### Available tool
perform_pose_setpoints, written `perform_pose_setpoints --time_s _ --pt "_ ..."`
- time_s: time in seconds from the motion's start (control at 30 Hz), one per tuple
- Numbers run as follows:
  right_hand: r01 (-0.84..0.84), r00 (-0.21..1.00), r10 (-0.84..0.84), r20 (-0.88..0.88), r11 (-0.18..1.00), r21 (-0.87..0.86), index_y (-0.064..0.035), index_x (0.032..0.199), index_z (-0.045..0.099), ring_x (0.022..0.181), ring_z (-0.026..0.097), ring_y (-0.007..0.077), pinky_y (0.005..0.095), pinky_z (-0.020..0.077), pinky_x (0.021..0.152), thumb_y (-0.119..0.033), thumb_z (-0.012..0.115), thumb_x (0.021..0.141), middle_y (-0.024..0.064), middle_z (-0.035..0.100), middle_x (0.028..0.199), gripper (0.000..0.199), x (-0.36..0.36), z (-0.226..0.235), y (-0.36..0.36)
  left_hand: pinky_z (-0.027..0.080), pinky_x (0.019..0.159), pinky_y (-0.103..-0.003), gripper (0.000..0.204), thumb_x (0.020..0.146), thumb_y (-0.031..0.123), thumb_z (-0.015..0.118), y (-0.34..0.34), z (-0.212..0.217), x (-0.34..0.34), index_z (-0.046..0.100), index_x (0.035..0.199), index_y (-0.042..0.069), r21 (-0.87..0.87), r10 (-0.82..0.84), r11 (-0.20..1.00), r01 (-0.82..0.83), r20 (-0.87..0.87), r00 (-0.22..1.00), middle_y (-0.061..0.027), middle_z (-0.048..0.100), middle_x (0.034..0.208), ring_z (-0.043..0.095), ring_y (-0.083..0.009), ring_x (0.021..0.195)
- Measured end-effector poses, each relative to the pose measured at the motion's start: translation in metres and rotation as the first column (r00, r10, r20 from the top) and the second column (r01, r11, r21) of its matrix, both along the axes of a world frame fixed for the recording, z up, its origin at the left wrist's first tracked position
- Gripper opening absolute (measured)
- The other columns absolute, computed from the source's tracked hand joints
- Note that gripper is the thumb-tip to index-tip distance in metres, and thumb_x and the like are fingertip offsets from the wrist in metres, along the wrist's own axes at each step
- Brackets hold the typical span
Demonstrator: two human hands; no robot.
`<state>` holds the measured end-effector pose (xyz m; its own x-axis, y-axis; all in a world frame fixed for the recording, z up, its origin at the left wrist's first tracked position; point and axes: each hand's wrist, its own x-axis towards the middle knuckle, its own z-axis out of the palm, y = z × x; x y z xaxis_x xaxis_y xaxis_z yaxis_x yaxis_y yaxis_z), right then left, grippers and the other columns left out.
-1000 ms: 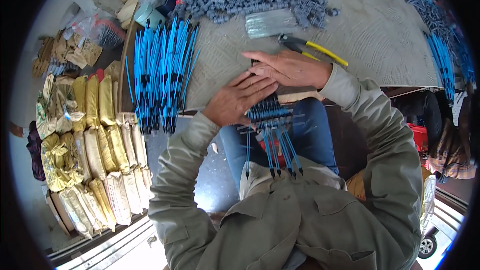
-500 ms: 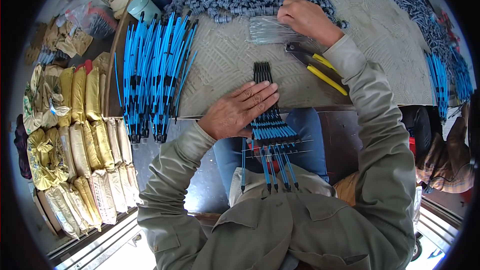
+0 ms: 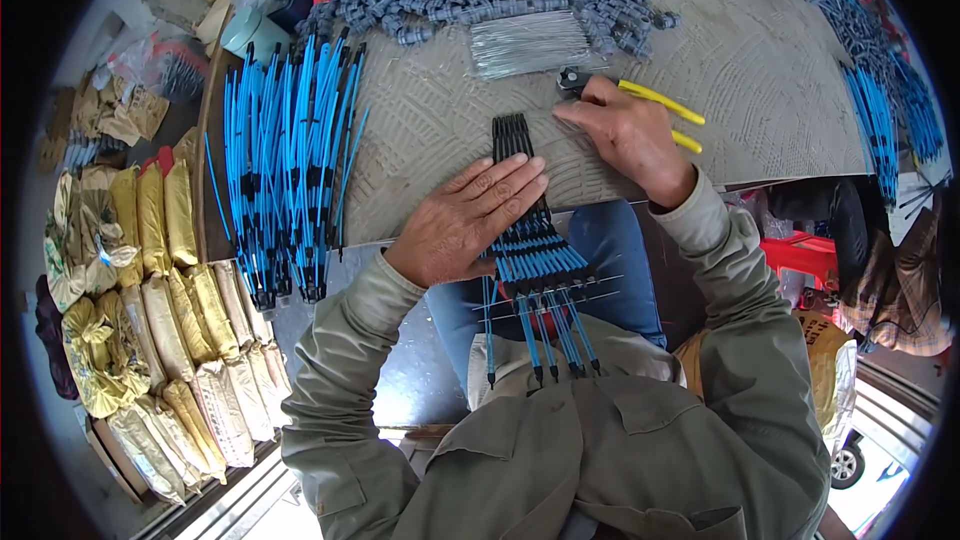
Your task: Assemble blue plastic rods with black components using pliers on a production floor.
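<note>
Blue-and-black rod bundle (image 3: 525, 230) at frame centre is being pinned flat by left hand (image 3: 465, 220), fingers spread | right hand (image 3: 625, 135) is being lowered, fingers loose, onto yellow-handled pliers (image 3: 650, 110) | next: pliers likely needing grasping.

Left hand (image 3: 470, 220) lies flat on a fan of blue-and-black rods (image 3: 530, 240) at the table edge (image 3: 760, 175); right hand (image 3: 625, 135) rests on yellow-handled pliers (image 3: 660, 115).
</note>
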<state>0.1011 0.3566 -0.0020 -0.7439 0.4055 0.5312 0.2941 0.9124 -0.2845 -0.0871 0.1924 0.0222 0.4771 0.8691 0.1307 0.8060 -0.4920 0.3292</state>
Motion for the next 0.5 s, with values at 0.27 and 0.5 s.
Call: perform_pose_setpoints --time_s 0.27,0.5 --pt "0.014 0.996 -0.022 0.091 0.996 0.091 -0.0181 0.089 0.068 0.061 0.058 0.0206 0.0322 0.0438 0.048 -0.011 0.059 0.075 0.002 0.054 0.075 0.018 -0.0037 0.0037 0.0026 0.023 0.109 -0.038 0.101 0.046 0.012 0.075 0.0021 -0.0025 -0.0036 0.03 0.137 0.007 -0.004 -0.026 1.0 0.025 -0.067 0.997 -0.009 0.029 0.144 0.028 -0.0242 0.132" --pt "0.016 0.989 -0.041 0.143 0.985 0.171 -0.0187 0.09 0.067 0.059 0.059 0.0194 0.0308 0.0433 0.046 -0.01 0.059 0.073 0.0013 0.054 0.078 0.021 -0.0035 0.004 0.0008 0.023 0.109 -0.038 0.101 0.046 0.009 0.073 0.0027 -0.0024 -0.0036 0.03 0.137 0.008 -0.016 -0.027 1.0 0.026 -0.084 0.996 -0.0086 0.028 0.144 0.028 -0.0239 0.132"
